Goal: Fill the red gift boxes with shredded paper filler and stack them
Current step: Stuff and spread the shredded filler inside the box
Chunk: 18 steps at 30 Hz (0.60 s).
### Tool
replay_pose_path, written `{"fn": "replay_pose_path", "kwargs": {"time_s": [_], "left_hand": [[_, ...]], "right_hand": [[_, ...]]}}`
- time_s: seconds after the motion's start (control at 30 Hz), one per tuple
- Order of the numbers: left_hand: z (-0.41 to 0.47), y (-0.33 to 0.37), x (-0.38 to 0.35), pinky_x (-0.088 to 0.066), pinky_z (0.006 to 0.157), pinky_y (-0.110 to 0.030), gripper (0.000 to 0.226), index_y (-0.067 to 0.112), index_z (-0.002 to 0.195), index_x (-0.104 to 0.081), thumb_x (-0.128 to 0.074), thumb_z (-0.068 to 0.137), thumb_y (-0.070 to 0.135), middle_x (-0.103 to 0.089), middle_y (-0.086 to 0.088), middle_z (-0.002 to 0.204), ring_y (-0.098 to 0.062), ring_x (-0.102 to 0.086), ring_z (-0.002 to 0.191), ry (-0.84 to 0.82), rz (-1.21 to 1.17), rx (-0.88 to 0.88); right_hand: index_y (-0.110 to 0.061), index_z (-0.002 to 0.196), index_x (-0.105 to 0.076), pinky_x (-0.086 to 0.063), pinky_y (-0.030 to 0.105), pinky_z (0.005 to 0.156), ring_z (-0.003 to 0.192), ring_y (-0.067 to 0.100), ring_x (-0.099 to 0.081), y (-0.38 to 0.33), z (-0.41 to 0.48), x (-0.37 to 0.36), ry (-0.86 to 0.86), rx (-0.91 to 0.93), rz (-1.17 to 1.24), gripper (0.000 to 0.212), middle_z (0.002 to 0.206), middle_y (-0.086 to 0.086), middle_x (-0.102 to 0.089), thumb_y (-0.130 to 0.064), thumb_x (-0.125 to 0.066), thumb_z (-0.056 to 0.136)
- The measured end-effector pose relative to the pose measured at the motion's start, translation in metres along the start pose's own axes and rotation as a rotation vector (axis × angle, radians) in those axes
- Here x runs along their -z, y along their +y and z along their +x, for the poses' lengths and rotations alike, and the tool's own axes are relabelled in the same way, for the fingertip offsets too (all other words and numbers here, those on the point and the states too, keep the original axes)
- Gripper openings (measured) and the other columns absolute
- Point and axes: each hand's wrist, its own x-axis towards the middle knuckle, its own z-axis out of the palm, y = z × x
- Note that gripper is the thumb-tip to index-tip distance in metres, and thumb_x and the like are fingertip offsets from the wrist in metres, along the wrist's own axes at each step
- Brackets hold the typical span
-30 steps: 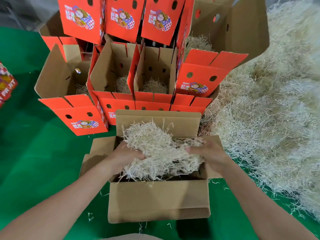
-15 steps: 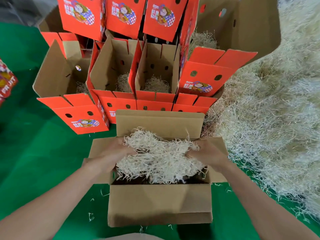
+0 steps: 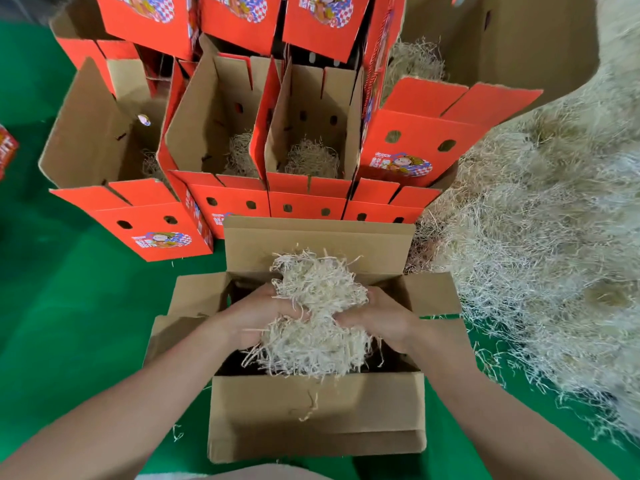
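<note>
A broad heap of pale shredded paper filler [image 3: 540,258] covers the right side, lying on a flat green surface [image 3: 69,323]. Behind the heap, a large plain brown cardboard carton [image 3: 519,39] holds more of the same shreds.

Red printed gift boxes with brown insides crowd the far side. In the open front row, the left red box [image 3: 152,220], the middle red box [image 3: 228,202] and its neighbour red box [image 3: 308,199] each hold a small nest of filler at the bottom. A fourth red box [image 3: 408,147] sits raised at the right, on top of another. An upper row of red boxes [image 3: 242,15] is stacked over them and blocks the view behind.

Nearest stands an open cardboard box [image 3: 311,420], brown on every face that shows, with its flaps spread. Above its mouth is a wad of pale shredded filler [image 3: 318,306], squeezed in the middle between both hands. The left hand [image 3: 256,313] has its grip closed on the wad's left side, and the right hand [image 3: 377,320] has its grip closed on the right side. The wad hides most of the box's inside.

Loose strands [image 3: 498,362] lie scattered on the green beside the heap.
</note>
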Motion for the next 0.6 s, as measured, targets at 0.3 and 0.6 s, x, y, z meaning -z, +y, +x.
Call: {"fn": "replay_pose_path", "kwargs": {"time_s": [0.3, 0.6], "left_hand": [[-0.005, -0.006, 0.012, -0.045, 0.073, -0.013, 0.031, 0.024, 0.089, -0.066, -0.062, 0.078, -0.005, -0.071, 0.011, 0.089, -0.010, -0.062, 0.093, 0.030, 0.262, -0.143], [-0.017, 0.005, 0.026, -0.035, 0.088, -0.027, 0.058, 0.005, 0.127, -0.039, -0.067, 0.078, 0.019, -0.043, -0.005, 0.124, -0.021, -0.042, 0.116, 0.141, 0.514, 0.076]], "right_hand": [[-0.015, 0.144, -0.028, -0.047, 0.014, 0.052, 0.076, 0.002, -0.061, -0.019, -0.016, 0.031, -0.088, 0.056, -0.468, 0.067, 0.121, -0.002, -0.052, -0.023, -0.062, 0.086], [-0.009, 0.101, -0.063, -0.041, 0.015, 0.055, 0.098, 0.024, -0.061, -0.019, -0.018, 0.038, 0.074, 0.058, -0.863, 0.033, 0.099, 0.007, -0.062, -0.035, -0.050, 0.087]]}}
